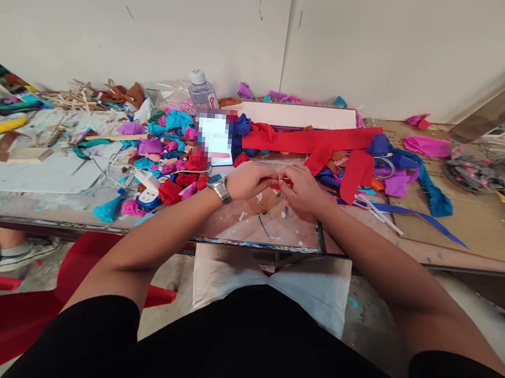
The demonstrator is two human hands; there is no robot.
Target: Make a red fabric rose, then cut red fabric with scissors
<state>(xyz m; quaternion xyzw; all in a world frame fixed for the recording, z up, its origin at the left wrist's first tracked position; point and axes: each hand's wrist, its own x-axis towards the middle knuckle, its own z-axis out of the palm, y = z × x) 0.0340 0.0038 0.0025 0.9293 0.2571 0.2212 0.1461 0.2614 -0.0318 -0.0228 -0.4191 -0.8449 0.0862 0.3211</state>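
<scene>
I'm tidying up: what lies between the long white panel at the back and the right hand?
In the head view, a long red strip runs between the white panel and the right hand.

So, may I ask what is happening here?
One person is working with bare hands. The left hand and the right hand meet above a cluttered table, their fingers pinching a small, mostly hidden piece of red material. A long, flat, fabric-like red strip lies beyond them, among crumpled blue, purple and pink scraps.

Red lettering (pixel 212 102), partly legible as "Ga", on the clear bottle (pixel 200 93)
</scene>
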